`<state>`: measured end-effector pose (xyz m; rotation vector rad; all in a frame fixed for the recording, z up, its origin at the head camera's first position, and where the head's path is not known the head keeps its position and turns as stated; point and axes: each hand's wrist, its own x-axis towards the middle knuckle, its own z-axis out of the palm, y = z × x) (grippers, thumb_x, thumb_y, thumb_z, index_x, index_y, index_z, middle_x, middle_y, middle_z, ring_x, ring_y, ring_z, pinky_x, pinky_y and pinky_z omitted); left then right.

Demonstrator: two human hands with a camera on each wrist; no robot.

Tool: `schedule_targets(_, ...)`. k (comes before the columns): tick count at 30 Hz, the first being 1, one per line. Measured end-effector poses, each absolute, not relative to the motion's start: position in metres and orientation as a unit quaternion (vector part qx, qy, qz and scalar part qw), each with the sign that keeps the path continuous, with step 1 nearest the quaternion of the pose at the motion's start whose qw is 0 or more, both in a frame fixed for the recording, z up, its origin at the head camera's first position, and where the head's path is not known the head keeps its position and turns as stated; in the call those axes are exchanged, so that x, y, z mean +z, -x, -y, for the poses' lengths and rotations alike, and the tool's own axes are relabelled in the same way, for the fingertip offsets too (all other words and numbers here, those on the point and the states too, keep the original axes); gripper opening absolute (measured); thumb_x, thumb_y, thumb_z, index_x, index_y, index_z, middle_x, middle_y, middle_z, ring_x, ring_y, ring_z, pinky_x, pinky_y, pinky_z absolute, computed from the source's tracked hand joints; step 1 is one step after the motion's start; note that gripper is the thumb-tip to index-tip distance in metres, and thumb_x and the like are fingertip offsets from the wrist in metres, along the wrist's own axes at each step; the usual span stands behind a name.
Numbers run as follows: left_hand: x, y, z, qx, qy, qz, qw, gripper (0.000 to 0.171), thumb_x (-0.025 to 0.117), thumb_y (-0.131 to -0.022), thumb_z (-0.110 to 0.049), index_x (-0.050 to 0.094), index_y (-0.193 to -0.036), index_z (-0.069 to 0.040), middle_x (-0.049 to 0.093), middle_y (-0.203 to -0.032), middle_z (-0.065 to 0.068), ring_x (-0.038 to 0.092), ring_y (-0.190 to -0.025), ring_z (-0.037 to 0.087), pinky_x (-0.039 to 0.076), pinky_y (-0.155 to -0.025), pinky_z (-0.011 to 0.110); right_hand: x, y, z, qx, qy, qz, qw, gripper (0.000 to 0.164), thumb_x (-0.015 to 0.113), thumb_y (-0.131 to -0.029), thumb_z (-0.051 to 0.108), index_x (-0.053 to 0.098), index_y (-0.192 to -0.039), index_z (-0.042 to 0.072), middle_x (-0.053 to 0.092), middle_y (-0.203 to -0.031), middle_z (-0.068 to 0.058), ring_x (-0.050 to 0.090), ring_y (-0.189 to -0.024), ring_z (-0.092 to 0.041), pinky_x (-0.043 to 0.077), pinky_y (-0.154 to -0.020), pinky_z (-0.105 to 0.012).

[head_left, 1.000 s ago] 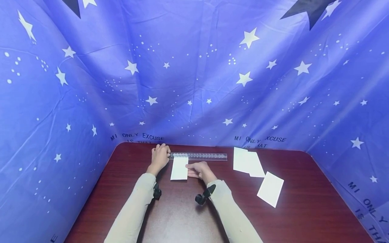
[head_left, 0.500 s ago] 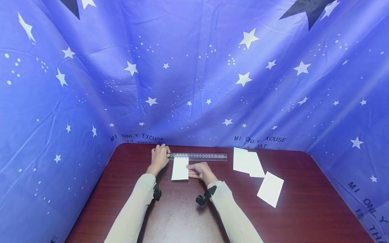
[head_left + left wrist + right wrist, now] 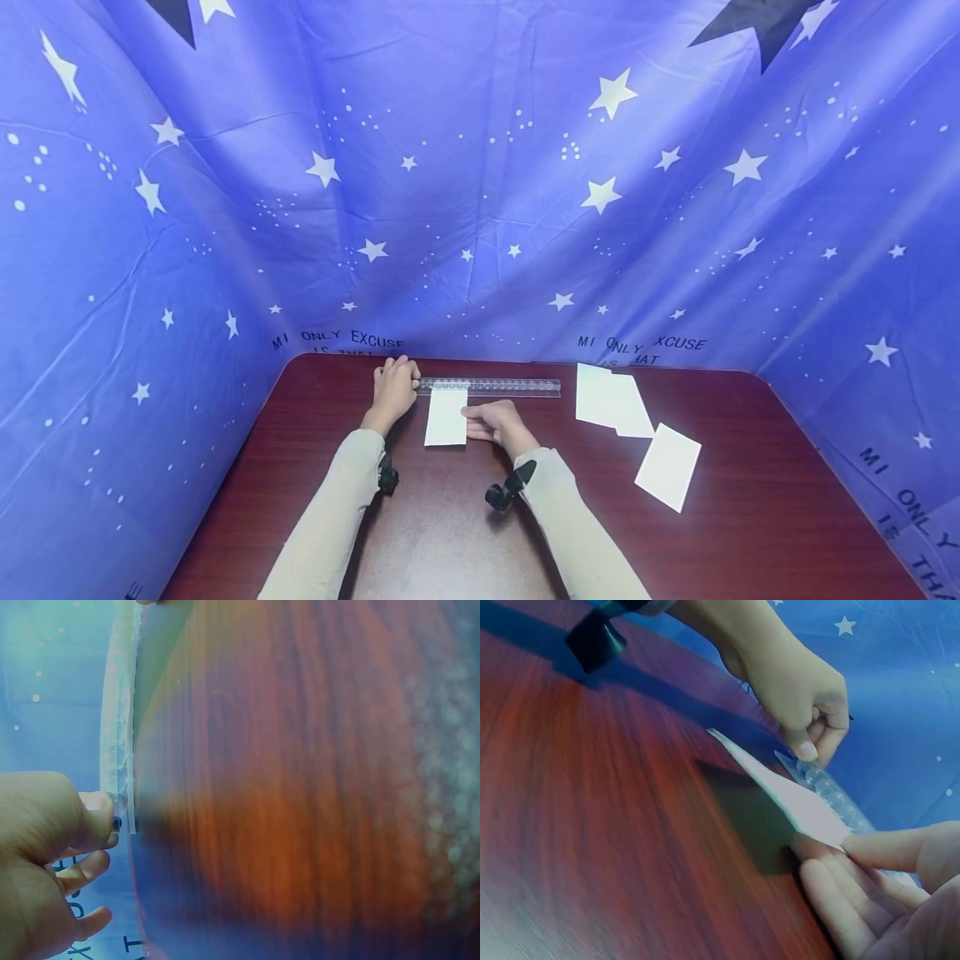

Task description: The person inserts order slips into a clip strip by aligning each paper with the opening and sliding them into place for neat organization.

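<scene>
My left hand (image 3: 394, 392) pinches the left end of a clear plastic ruler (image 3: 517, 386) near the table's far edge. In the left wrist view the thumb (image 3: 96, 817) lies at the ruler's end, other fingers loosely bent. A blank white card (image 3: 447, 417) stands out toward me from the ruler, its far edge overlapping it. My right hand (image 3: 493, 419) pinches the card's right side, thumb on top and fingers underneath. The right wrist view shows the card (image 3: 802, 806) raised off the tabletop, casting a shadow below.
Several white cards lie to the right: overlapping cards (image 3: 611, 400) near the far edge and a single card (image 3: 668, 468) nearer me. The dark red wooden table (image 3: 720, 550) is enclosed by a blue star-patterned curtain (image 3: 480, 167). Black camera mounts (image 3: 510, 486) sit on both wrists.
The white card and my right hand have shifted slightly to the right along the ruler. My left hand and the ruler stay in place.
</scene>
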<state>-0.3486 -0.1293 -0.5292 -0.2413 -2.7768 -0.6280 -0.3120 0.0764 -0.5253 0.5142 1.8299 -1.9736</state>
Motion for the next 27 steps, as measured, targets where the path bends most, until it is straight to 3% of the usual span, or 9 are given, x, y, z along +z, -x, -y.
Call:
schedule_targets(9,-0.5248,0.3483,0.1296,-0.213,0.079,0.966,0.120,0.019,0.072,-0.074,0.006,0.065,-0.084,-0.008,0.060,-0.095,0.006,0.052,-0.100,0.030,0.039,-0.095,0.053,-0.5244,0.3163,-0.0883,-0.683,-0.153,-0.675,0.233,0.019,0.075,-0.089,0.002,0.073,-0.103,-0.011,0.073,-0.068,-0.009,0.071,-0.060,-0.013,0.061,-0.065,-0.027)
schedule_targets(27,-0.5280,0.3516,0.1311,-0.219,0.077,0.966,0.115,0.018,0.072,-0.076,0.005,0.064,-0.084,-0.009,0.060,-0.095,0.006,0.052,-0.101,0.031,0.039,-0.097,0.053,-0.5283,0.3091,-0.0847,-0.707,-0.172,-0.662,0.179,0.016,0.072,-0.089,-0.001,0.070,-0.100,-0.013,0.068,-0.060,-0.005,0.068,-0.051,-0.010,0.059,-0.058,-0.025)
